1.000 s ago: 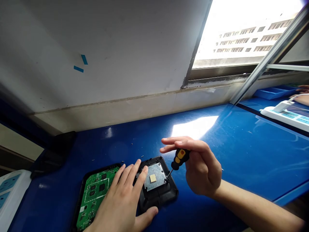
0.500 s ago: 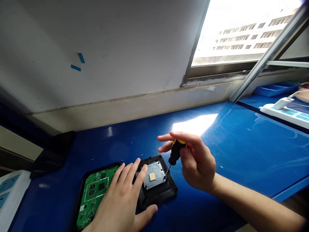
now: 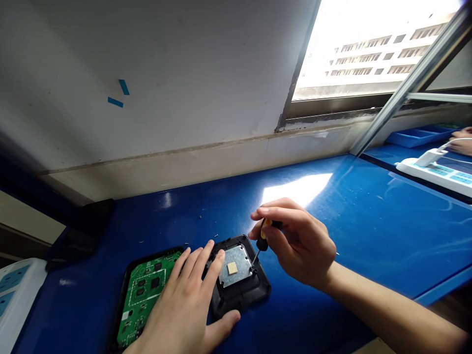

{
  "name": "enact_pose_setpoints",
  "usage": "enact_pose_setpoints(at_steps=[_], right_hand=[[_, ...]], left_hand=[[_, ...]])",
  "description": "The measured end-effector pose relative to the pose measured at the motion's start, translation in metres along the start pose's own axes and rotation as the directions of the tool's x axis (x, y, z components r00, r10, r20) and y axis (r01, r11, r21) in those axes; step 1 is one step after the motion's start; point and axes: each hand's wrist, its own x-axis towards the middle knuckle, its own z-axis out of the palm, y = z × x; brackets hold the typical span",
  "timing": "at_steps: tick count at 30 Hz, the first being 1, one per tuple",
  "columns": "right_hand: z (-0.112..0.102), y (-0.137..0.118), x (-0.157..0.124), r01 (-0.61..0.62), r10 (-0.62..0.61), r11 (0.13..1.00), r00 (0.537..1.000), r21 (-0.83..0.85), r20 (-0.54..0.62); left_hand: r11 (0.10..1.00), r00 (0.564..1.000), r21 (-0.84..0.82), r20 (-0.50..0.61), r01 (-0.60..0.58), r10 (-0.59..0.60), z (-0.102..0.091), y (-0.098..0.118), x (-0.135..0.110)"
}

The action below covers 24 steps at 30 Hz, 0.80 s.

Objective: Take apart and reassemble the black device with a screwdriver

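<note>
My right hand (image 3: 298, 241) grips a short black and yellow screwdriver (image 3: 263, 236). The screwdriver leans, its tip at the right corner of a silver metal plate (image 3: 239, 257) that bears a beige square pad (image 3: 232, 268). This plate lies inside a black plastic cover (image 3: 254, 290). Fingers spread, my left hand (image 3: 191, 290) rests over the cover's left side. Partly behind that hand, on the left, a green circuit board (image 3: 147, 280) sits in another black housing. Whether a screw is under the tip is too small to tell.
Small screws (image 3: 216, 235) lie scattered on the blue table (image 3: 184, 206) behind the cover. White power strips stand at the left (image 3: 22, 295) and far right (image 3: 438, 172). Beyond a metal post are a blue tray (image 3: 420, 136) and another person's hand (image 3: 462, 142).
My right hand has turned about the screwdriver handle, and its outstretched fingers have curled in. The tip stays at the same corner. My left hand is nearly still.
</note>
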Motion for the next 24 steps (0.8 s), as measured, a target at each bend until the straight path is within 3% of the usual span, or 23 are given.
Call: enact_pose_setpoints(at_steps=[7,10,16,24], right_hand=[[-0.001,0.01,-0.004,0.013,-0.01,0.999,0.998,0.051,-0.07],[0.003,0.016,-0.006,0.011,-0.008,0.999,0.998,0.041,-0.065],[0.008,0.024,-0.007,0.013,-0.013,1.0,0.999,-0.008,0.034],[0.006,0.016,-0.009,0.006,-0.01,0.997,0.998,0.072,0.061]], left_hand=[[0.999,0.995,-0.007,0.089,0.054,-0.053,-0.009,0.005,0.005],[0.999,0.997,-0.015,0.071,0.045,-0.044,-0.006,0.004,0.003],[0.999,0.999,-0.041,0.013,0.033,-0.033,0.001,0.002,0.001],[0.999,1.0,-0.025,0.019,0.025,-0.024,-0.003,0.004,0.002]])
